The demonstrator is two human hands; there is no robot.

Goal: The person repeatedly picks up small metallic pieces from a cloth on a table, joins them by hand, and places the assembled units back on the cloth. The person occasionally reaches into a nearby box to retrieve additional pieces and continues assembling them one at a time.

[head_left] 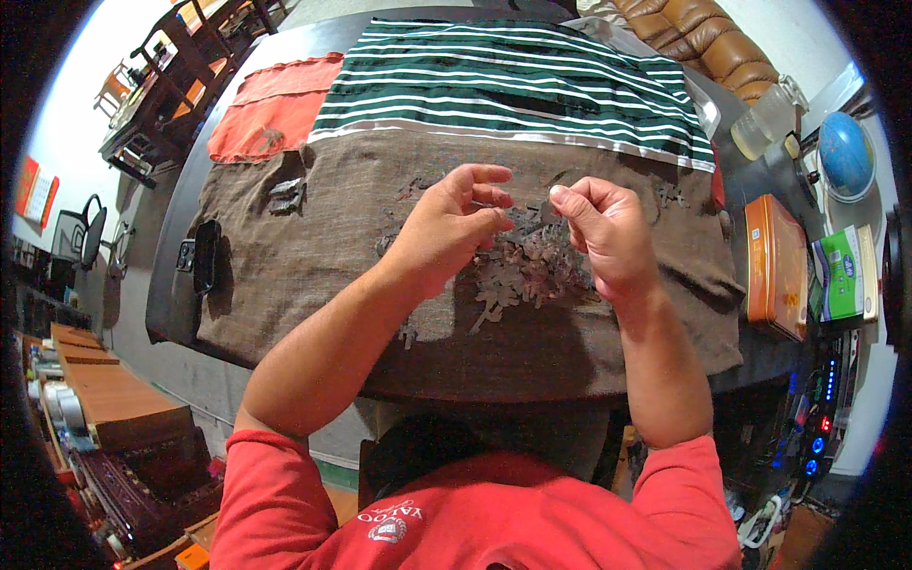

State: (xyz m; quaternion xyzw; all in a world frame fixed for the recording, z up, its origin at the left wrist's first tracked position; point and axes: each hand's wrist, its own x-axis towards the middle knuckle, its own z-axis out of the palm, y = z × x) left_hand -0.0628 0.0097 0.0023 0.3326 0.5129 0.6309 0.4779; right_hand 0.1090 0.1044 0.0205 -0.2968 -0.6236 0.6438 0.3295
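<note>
1. Brown cloth [313, 275] is being spread across the bench [176, 285], grey motif [518, 271] at centre.
2. Left hand [446, 233], at nine o'clock of the motif, is being pressed into a pinch.
3. Right hand [608, 233], at three o'clock, is being pinched likewise; what is pinched cannot be told.

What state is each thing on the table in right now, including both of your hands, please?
left hand: fingers pinched, raised over the brown cloth.
right hand: fingertips pinched, over the same spot.
brown cloth: spread flat, with grey patterned patches.
striped green cloth: lying flat.
orange cloth: lying flat.
orange box: closed.
clear jar: lying tilted at the table edge.
</note>
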